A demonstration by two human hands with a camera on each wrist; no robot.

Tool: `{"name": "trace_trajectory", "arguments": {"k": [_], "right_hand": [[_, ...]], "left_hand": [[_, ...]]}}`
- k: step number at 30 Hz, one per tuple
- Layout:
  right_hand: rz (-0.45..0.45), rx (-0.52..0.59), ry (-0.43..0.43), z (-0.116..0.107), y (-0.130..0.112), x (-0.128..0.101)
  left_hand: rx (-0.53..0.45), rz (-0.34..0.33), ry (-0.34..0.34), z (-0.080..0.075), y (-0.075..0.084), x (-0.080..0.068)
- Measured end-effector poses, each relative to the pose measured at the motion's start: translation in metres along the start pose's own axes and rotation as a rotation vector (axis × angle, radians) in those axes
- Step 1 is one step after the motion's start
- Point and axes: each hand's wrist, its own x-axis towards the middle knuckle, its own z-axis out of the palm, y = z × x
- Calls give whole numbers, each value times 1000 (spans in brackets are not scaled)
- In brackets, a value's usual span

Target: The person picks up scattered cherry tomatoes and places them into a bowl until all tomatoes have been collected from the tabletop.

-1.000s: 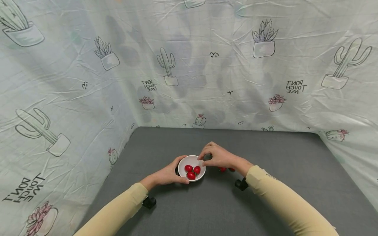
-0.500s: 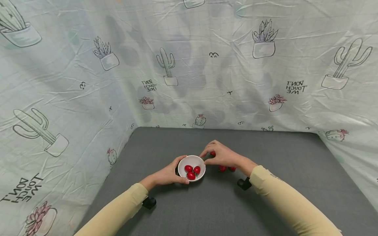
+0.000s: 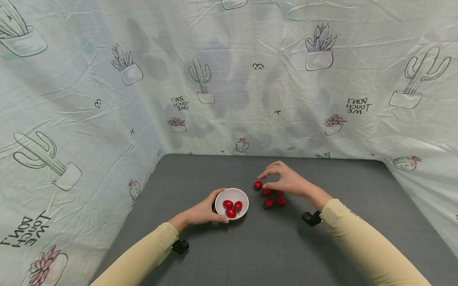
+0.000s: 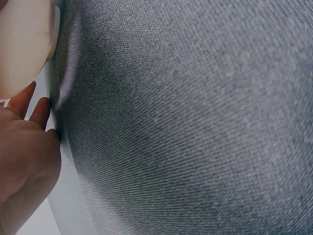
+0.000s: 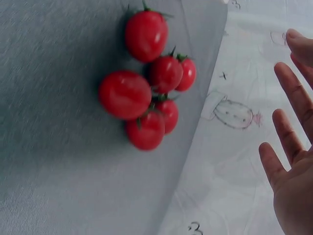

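Note:
A small white bowl (image 3: 234, 194) stands on the table with three cherry tomatoes (image 3: 231, 213) inside. My left hand (image 3: 202, 210) holds it from the left, thumb along the near side and fingers round the far side. The left wrist view shows the bowl's outer wall (image 4: 22, 46) above the fingers. To the bowl's right lies a cluster of several loose cherry tomatoes (image 3: 268, 203), with green stem ends visible in the right wrist view. My right hand (image 3: 289, 181) hovers over the far side of that cluster, fingers spread and holding nothing; it partly covers some tomatoes.
Everything rests on a dark grey table (image 3: 229, 254). A pale cloth (image 3: 229, 79) printed with cacti hangs behind the table and along its left and right sides. Black camera mounts (image 3: 180, 246) sit at both wrists, low over the tabletop.
My right hand has moved from over the bowl to the right, past its rim, and now sits above the loose tomatoes, uncovering more of them. The left hand and bowl have stayed put.

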Motion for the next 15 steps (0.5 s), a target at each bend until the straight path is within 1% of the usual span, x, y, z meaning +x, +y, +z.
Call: {"name": "trace_trajectory", "arguments": {"k": [8, 15], "right_hand": [[10, 3, 46, -7, 13, -15], [63, -42, 92, -7, 28, -30]], "left_hand": [[3, 13, -3, 0, -1, 0], [4, 25, -3, 0, -2, -1]]}}
